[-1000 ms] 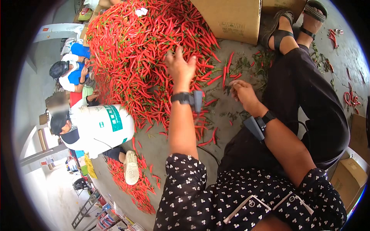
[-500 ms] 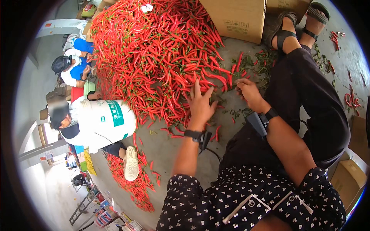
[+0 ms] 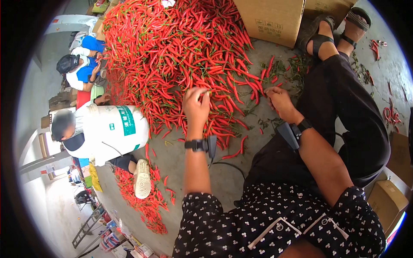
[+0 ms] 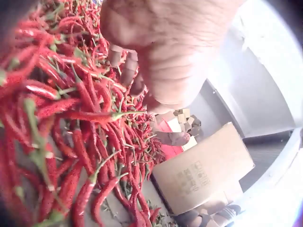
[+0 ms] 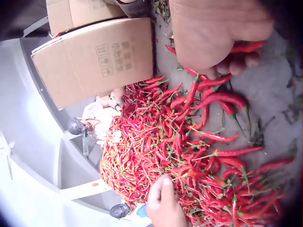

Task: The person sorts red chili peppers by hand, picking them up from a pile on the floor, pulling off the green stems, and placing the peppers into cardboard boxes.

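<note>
A large heap of red chili peppers (image 3: 172, 51) with green stems covers the floor. Over its near edge is the left hand (image 3: 196, 107), fingers bent and thumb apart from them; a pale green stem end shows by its fingertips, but whether it is pinched is unclear. The left wrist view has this hand (image 4: 165, 52) above the chilies, its thumb pointing down. To the right of the heap, the right hand (image 3: 282, 103) is curled low over the floor. A red chili (image 5: 248, 46) lies between palm and bent fingers of the right hand (image 5: 218, 33) in the right wrist view.
Cardboard boxes (image 3: 271, 21) stand behind the heap, beside sandaled feet (image 3: 322, 38). At the left, a person with a white bucket (image 3: 124, 124) sits near a smaller chili pile (image 3: 146, 215); another person (image 3: 79, 71) is beyond. Dark-trousered legs (image 3: 344, 103) extend at the right.
The left hand swept from the heap toward the right hand, then moved back left, its fingers now bent. The right hand has stayed near the same spot; the view has shifted slightly.
</note>
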{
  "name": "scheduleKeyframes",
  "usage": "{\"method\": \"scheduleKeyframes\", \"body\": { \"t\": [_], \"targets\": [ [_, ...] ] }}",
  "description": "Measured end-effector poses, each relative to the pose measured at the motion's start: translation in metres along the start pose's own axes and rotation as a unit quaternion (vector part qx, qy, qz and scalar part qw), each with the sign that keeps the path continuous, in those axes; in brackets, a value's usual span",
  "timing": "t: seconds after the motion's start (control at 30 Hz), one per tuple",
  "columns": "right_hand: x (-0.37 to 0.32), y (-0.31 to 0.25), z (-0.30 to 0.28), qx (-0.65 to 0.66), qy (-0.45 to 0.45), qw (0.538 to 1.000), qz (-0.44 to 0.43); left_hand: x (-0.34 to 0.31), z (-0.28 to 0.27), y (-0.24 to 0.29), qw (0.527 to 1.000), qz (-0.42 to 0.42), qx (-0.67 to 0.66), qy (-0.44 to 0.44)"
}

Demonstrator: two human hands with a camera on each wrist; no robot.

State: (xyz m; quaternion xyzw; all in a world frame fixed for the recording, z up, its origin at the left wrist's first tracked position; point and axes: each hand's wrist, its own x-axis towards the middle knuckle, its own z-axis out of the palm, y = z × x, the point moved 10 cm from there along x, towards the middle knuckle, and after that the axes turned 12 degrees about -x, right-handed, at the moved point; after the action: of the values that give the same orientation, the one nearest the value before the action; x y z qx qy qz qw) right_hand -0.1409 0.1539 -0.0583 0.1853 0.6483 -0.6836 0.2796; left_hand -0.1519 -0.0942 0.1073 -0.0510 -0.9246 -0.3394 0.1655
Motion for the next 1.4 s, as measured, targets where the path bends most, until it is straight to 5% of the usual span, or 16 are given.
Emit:
{"method": "scheduleKeyframes", "body": {
  "t": [0.1,0.23,0.43,0.53,0.7,0.77,1.0,1.1,1.2,1.27,1.4],
  "targets": [
    [-0.001,-0.001,-0.001,-0.01,0.01,1.0,0.003,0.039,0.035,-0.009,0.999,0.013,0.014,-0.03],
    [-0.005,-0.001,-0.004,-0.004,0.016,1.0,0.013,0.047,0.091,-0.031,0.975,-0.116,0.144,-0.124],
    [0.001,0.003,-0.002,0.043,0.013,0.999,0.008,-0.026,0.115,0.042,0.956,0.077,0.21,-0.19],
    [-0.005,0.0,-0.001,0.041,0.008,0.999,0.01,-0.063,0.104,0.066,0.954,0.085,0.155,-0.242],
    [-0.005,0.004,-0.003,0.021,0.008,1.0,0.021,-0.087,0.069,0.052,0.967,0.093,0.148,-0.188],
    [-0.002,0.006,-0.004,0.0,0.005,1.0,0.01,-0.086,0.031,0.009,0.981,-0.048,0.167,-0.087],
    [-0.019,0.011,0.017,-0.114,-0.084,0.988,0.062,-0.106,-0.041,-0.093,0.962,-0.21,0.174,-0.026],
    [-0.023,0.02,0.038,-0.155,-0.191,0.968,0.06,-0.111,-0.055,-0.123,0.957,-0.274,0.099,-0.005],
    [-0.036,0.017,0.045,-0.195,-0.238,0.949,0.062,-0.113,-0.063,-0.148,0.955,-0.286,0.073,0.015],
    [-0.043,-0.008,0.053,-0.022,-0.3,0.953,-0.029,-0.115,-0.074,-0.158,0.944,-0.324,0.059,0.025],
    [-0.022,0.0,0.045,-0.005,-0.256,0.966,-0.029,-0.105,-0.101,-0.189,0.938,-0.33,0.083,0.069]
  ]
}}
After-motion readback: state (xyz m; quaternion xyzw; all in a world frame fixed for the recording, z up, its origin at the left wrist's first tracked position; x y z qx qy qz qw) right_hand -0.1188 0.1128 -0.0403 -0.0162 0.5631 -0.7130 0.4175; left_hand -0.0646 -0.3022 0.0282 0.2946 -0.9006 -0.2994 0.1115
